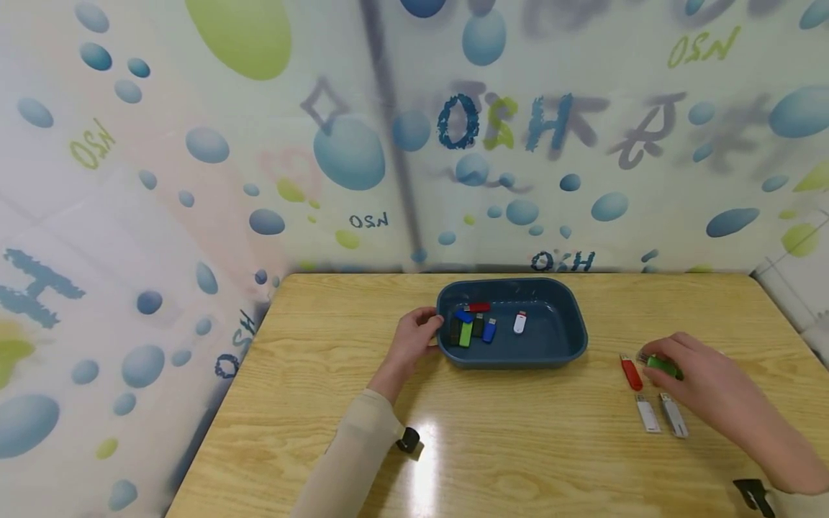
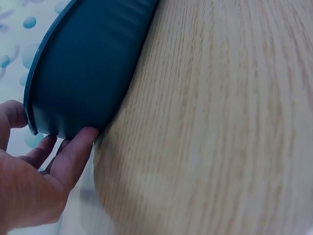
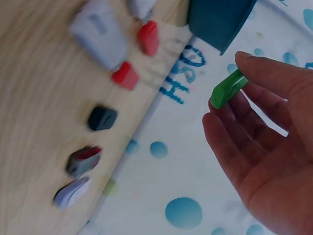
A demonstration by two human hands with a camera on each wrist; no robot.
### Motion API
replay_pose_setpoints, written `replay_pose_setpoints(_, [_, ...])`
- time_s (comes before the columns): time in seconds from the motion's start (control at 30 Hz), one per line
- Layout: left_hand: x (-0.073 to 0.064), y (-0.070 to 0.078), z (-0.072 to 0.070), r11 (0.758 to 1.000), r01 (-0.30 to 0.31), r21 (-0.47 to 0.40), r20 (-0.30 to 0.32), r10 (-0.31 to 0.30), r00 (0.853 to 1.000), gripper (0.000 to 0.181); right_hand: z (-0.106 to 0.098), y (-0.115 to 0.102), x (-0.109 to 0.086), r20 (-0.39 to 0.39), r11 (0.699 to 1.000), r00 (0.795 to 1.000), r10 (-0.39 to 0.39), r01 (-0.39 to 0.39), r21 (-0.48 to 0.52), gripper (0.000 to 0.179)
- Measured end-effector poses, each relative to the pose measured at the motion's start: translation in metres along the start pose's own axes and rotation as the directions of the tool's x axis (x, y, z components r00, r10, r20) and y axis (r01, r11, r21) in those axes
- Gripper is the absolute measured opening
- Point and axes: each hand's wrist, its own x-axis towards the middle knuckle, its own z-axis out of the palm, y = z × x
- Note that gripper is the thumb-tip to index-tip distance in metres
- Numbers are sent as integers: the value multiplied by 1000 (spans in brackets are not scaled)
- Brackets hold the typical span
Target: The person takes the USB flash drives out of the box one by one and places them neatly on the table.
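Observation:
My left hand (image 1: 416, 335) grips the left end of a dark blue plastic tub (image 1: 518, 361), thumb at the rim and fingers against the outer wall (image 2: 83, 88). Between the thumb and fingers of my right hand (image 1: 702, 374) is a green USB flash drive (image 3: 229, 89), held above the table right of the tub. Below that hand lie a red flash drive (image 1: 631, 373), a white one (image 1: 647, 414) and a grey one (image 1: 674, 416). Inside the tub, several drives cluster at the left, including a green one (image 1: 465, 334); a white one (image 1: 520, 323) lies nearer the middle.
The wooden table (image 1: 518, 446) ends at the back against a wall covering (image 1: 414, 208) printed with bubbles and letters. In the right wrist view, a black drive (image 3: 102, 118) and other small drives lie on the table, somewhat blurred.

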Motion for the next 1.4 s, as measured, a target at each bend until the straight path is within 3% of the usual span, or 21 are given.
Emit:
replay_pose_setpoints(0.13, [-1, 0, 0, 1000, 0, 3, -10, 0, 1000, 42, 1, 11, -10, 15, 998, 998, 53, -53, -23, 25])
replay_pose_setpoints(0.33, [-1, 2, 0, 1000, 7, 13, -18, -7, 1000, 42, 2, 25, -25, -25, 996, 998, 65, -67, -58, 25])
replay_pose_setpoints(0.43, [-1, 2, 0, 1000, 7, 22, -20, -6, 1000, 42, 2, 30, -29, 6, 994, 996, 90, -89, -64, 25])
replay_pose_setpoints(0.63, [-1, -1, -1, 999, -2, 32, -20, 3, 1000, 43, 7, 37, -34, -31, 993, 997, 67, -70, -92, 28])
replay_pose_setpoints(0.77, [0, -2, -1, 1000, 4, 31, -21, -3, 1000, 43, 7, 40, -33, 32, 991, 993, 112, -110, -76, 25])
replay_pose_setpoints(0.9, [-1, -1, -1, 1000, 8, 28, -22, -7, 1000, 42, 9, 46, -33, 137, 982, 973, 187, -180, -56, 25])
replay_pose_setpoints(1.13, [1, -1, 0, 1000, 10, 24, -21, -10, 1000, 42, 12, 50, -36, 220, 963, 938, 268, -267, -34, 30])
replay_pose_setpoints(1.4, [1, -2, 0, 999, 12, 32, -28, -11, 1000, 41, 12, 54, -40, 336, 937, 878, 341, -347, -42, 42])
